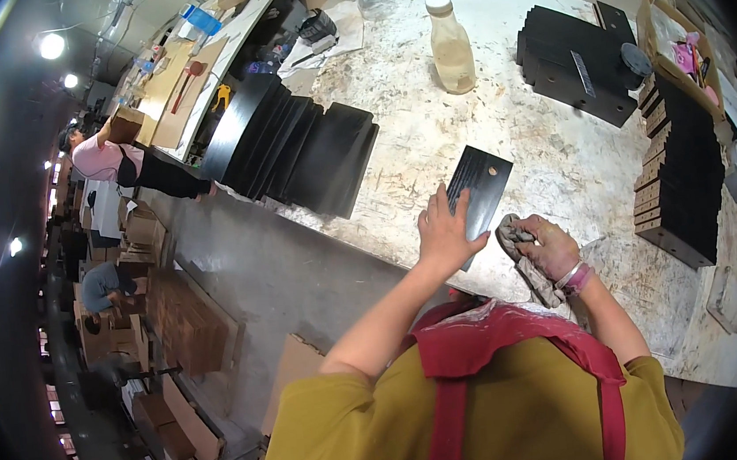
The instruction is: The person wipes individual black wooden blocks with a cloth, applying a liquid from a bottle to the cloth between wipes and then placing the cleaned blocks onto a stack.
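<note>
Head view: the left hand [445,233] lies flat, fingers spread, pinning a black panel [478,187] at the near edge of the table [429,126]. The right hand [549,246] is closed around a grey rag [524,259] just beside the panel. This looks like wiping the panel; the next stroke calls for the rag to be brought onto its face while the left hand steadies it. The panel is dark, glossy and rectangular, with faint streaks.

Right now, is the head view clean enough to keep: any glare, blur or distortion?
Head view: strong fisheye bending at the table edges, dark vignette corners; ceiling lamps flare upper left; left hand, right hand and black panel sharp.
</note>
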`<state>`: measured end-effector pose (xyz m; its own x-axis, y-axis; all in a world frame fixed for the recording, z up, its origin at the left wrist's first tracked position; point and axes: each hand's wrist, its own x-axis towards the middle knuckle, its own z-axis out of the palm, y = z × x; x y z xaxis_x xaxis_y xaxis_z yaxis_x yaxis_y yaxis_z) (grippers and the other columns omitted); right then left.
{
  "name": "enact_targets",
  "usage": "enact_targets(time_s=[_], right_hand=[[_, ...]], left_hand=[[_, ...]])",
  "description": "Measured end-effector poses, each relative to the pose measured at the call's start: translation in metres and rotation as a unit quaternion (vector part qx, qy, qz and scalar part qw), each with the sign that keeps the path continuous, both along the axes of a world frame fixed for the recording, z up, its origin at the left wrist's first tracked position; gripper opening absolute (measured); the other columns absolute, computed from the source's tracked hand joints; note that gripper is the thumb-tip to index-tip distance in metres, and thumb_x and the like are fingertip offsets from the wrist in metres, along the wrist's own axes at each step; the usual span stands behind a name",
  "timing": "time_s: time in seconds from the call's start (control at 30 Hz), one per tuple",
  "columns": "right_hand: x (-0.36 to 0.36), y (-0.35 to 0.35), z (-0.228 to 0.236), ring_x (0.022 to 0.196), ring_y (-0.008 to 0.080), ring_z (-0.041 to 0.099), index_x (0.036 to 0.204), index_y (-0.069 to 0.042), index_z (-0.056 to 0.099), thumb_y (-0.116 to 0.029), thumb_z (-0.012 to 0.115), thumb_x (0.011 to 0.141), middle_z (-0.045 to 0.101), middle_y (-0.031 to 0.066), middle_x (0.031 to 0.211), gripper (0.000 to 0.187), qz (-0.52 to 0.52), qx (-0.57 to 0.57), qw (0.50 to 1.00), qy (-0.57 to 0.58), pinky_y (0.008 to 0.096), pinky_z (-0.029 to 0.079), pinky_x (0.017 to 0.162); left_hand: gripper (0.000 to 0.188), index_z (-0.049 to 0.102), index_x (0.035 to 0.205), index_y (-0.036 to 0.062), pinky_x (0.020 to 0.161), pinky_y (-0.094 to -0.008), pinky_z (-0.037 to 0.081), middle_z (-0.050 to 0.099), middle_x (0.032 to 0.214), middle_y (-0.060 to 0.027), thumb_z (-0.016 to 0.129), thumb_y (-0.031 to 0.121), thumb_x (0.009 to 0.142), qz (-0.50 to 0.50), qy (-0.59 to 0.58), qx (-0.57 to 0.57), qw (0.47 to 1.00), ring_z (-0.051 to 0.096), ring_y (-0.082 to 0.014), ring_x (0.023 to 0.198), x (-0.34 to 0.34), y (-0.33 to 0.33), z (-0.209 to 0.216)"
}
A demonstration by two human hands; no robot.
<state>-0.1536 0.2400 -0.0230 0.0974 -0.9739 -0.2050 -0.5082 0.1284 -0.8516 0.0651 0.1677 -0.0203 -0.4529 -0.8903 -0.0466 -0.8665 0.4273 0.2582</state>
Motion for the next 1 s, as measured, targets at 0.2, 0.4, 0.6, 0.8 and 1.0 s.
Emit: enact_targets(time_s=[0.2, 0.4, 0.6, 0.8, 1.0], right_hand=[[0.005, 0.003, 0.001, 0.101, 0.0266, 0.063, 0.122, -0.015, 0.063, -0.020, 0.069, 0.082, 0.065, 0.0086, 0.108, 0.040, -0.010, -0.019, 1.000, 0.013, 0.0328, 0.048, 0.088], [-0.001, 0.005, -0.014, 0.099, 0.0282, 0.063, 0.121, -0.017, 0.063, -0.020, 0.069, 0.082, 0.064, 0.0091, 0.107, 0.040, -0.028, -0.029, 0.999, -0.009, 0.0339, 0.049, 0.086], [-0.001, 0.005, -0.003, 0.098, 0.0270, 0.064, 0.118, -0.014, 0.065, -0.016, 0.068, 0.081, 0.065, 0.0094, 0.106, 0.038, -0.036, -0.053, 0.998, -0.015, 0.0333, 0.050, 0.084], [-0.026, 0.001, 0.014, 0.099, 0.0291, 0.061, 0.116, -0.006, 0.062, -0.017, 0.066, 0.083, 0.063, 0.0128, 0.105, 0.035, -0.144, -0.094, 0.985, -0.010, 0.0340, 0.048, 0.087], [-0.079, 0.020, -0.002, 0.096, 0.0303, 0.061, 0.117, -0.008, 0.062, -0.011, 0.067, 0.082, 0.061, 0.0126, 0.104, 0.036, -0.319, -0.145, 0.922, 0.163, 0.0341, 0.048, 0.084]], left_hand=[[0.080, 0.041, 0.138, 0.0090, 0.099, -0.0536, 0.037, 0.029, 0.143, -0.0296, 0.075, 0.034, 0.071, -0.044, 0.039, -0.033, 0.998, 0.039, -0.0442, 0.125, 0.003, -0.014, 0.001], [0.075, 0.048, 0.132, 0.0092, 0.098, -0.0537, 0.039, 0.037, 0.141, -0.0277, 0.075, 0.032, 0.066, 0.022, 0.033, -0.143, 0.989, 0.044, -0.0436, 0.121, 0.080, -0.069, 0.076], [0.073, 0.048, 0.135, 0.0118, 0.101, -0.0515, 0.037, 0.036, 0.145, -0.0229, 0.075, 0.033, 0.072, 0.011, -0.087, -0.219, 0.972, 0.040, -0.0404, 0.128, 0.169, -0.126, 0.084], [0.065, 0.046, 0.137, 0.0068, 0.098, -0.0483, 0.040, 0.039, 0.145, -0.0186, 0.072, 0.023, 0.080, 0.085, -0.084, -0.206, 0.971, 0.042, -0.0400, 0.126, 0.170, -0.127, 0.067], [0.045, 0.059, 0.123, 0.0066, 0.091, -0.0418, 0.047, 0.061, 0.120, -0.0192, 0.070, 0.012, 0.079, -0.093, 0.209, -0.062, 0.971, 0.059, -0.0367, 0.110, 0.027, -0.152, 0.094]])
